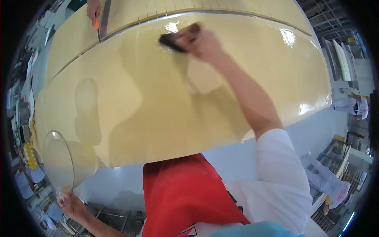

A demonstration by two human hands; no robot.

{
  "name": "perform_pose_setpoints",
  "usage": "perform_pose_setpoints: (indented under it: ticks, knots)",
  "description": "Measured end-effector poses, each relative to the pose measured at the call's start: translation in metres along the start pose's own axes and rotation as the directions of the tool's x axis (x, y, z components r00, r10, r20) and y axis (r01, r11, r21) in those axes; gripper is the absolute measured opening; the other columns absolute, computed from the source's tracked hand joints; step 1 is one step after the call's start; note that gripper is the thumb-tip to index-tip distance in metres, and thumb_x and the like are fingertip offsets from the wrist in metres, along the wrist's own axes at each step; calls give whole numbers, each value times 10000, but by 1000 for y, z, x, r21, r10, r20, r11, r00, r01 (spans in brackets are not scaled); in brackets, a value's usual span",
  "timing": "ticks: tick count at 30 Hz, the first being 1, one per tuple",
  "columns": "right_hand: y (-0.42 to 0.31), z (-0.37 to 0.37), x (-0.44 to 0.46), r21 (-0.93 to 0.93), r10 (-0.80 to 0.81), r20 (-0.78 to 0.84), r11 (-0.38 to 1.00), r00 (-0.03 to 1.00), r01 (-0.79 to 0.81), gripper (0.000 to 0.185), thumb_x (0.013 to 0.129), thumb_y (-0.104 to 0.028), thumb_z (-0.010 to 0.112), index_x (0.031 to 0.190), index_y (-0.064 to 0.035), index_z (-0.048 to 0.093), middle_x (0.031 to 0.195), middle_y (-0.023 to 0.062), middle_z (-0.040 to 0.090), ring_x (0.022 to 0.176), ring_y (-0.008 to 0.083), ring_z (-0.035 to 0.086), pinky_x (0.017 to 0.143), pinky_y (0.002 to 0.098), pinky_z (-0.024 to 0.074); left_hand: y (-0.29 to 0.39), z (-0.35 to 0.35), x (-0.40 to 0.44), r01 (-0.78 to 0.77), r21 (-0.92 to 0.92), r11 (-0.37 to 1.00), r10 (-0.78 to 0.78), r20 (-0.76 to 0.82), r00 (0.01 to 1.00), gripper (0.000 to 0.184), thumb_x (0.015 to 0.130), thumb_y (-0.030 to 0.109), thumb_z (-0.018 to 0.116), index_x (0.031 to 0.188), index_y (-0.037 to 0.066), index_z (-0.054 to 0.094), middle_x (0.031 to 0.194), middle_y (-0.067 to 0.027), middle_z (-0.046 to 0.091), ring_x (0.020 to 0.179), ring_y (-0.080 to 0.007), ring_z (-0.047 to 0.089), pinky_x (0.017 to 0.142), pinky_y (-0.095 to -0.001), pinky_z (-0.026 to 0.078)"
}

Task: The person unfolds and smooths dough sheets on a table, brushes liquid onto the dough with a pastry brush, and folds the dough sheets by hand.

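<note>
Dough sheet (166, 94) shines at right and beneath the brush (169, 42), seemingly coated there; its duller left seems left to do. Right hand (203, 43) grips the brush, left hand (73, 206) the jug (68, 160) by its handle.

Pale yellow sheet (268, 71), black-bristled brush (172, 42)

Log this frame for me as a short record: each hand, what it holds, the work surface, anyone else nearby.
Right hand: gripping a dark brush, blurred, over the sheet; contact unclear
Left hand: holding a clear jug by its handle, tilted, near the sheet's edge
Work surface: broad pale yellow sheet, glossy in patches
Clothing: red apron, white sleeve
Nearby: co-worker's hand with an orange-handled tool
</note>
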State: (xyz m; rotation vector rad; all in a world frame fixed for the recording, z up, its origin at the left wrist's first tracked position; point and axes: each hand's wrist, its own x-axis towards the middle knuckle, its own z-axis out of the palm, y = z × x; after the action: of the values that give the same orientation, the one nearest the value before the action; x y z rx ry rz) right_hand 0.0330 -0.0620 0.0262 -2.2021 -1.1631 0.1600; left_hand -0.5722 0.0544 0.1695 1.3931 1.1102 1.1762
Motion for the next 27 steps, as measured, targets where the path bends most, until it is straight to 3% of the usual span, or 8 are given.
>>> perform_pose_setpoints:
  ticks: [7, 10, 13, 16, 20, 22, 23, 27]
  knots:
    - [369, -174, 17, -202, 285, -540, 870, 792, -450, 363, 844, -519, 575, 1047, -256, 720, 990, 103, 711, 965, 274, 665, 854, 400, 494, 5, -20, 6, 41, 31, 999, -43, 58, 997, 334, 878, 146, 663, 1137, -33, 551, 1093, -119, 624, 987, -195, 580, 922, -368, 438]
    - [418, -225, -2, -393, 308, -627, 668, 716, -632, 430, 824, -561, 564, 1018, -217, 733, 1025, 87, 711, 978, 263, 663, 886, 400, 483, -1, -37, 16, 82, 53, 995, -83, 7, 997, 366, 874, 129, 663, 1175, -20, 519, 1192, -140, 589, 1094, -230, 559, 1004, -393, 394]
    - [348, -199, 9, -244, 440, -664, 636, 604, -732, 469, 798, -587, 582, 1028, -207, 733, 1051, 100, 705, 990, 268, 661, 889, 391, 484, -12, -57, 21, 144, 5, 990, -143, 103, 984, 333, 871, 108, 660, 1155, -12, 533, 1166, -137, 602, 1065, -222, 574, 990, -385, 404]
    - [253, -123, 33, -85, 479, -574, 772, 664, -630, 658, 760, -570, 675, 1014, 37, 693, 1019, 179, 699, 1013, 289, 656, 877, 397, 483, -15, -51, 18, 77, -6, 997, -77, -12, 997, 341, 846, 90, 679, 1143, -7, 543, 1138, -130, 616, 1037, -213, 587, 985, -380, 407]
    - [19, 32, 40, 441, 605, -310, 775, 733, -453, 480, 814, -453, 664, 972, 0, 678, 884, 81, 696, 787, 177, 644, 695, 340, 497, -13, -49, 17, -14, -41, 999, 17, 70, 997, 290, 875, 62, 642, 1137, -12, 544, 1126, -132, 618, 982, -230, 605, 930, -372, 444]
    - [-78, 111, 29, 434, 423, -198, 847, 884, -308, 386, 891, -411, 563, 912, -39, 662, 728, 202, 656, 750, 358, 668, 644, 403, 503, -14, -55, 19, -37, -63, 997, 35, -35, 999, 300, 868, 76, 655, 1132, -13, 544, 1109, -126, 619, 971, -226, 602, 929, -370, 443]
    - [-119, 145, 21, 431, 245, -251, 895, 937, -118, 305, 884, -374, 560, 893, -92, 678, 927, 199, 673, 846, 398, 635, 762, 467, 508, -13, -59, 22, -34, -65, 997, 32, -26, 999, 300, 868, 76, 655, 1132, -13, 544, 1109, -126, 619, 971, -226, 602, 929, -370, 443]
    - [-193, 157, -28, 414, 54, 143, 904, 988, -109, 251, 899, -354, 552, 915, -129, 662, 899, 193, 657, 865, 399, 632, 746, 477, 504, -32, -114, 35, 36, -267, 963, -1, 127, 992, 305, 851, 78, 685, 1116, -14, 565, 1139, -125, 620, 1059, -215, 584, 996, -394, 422]
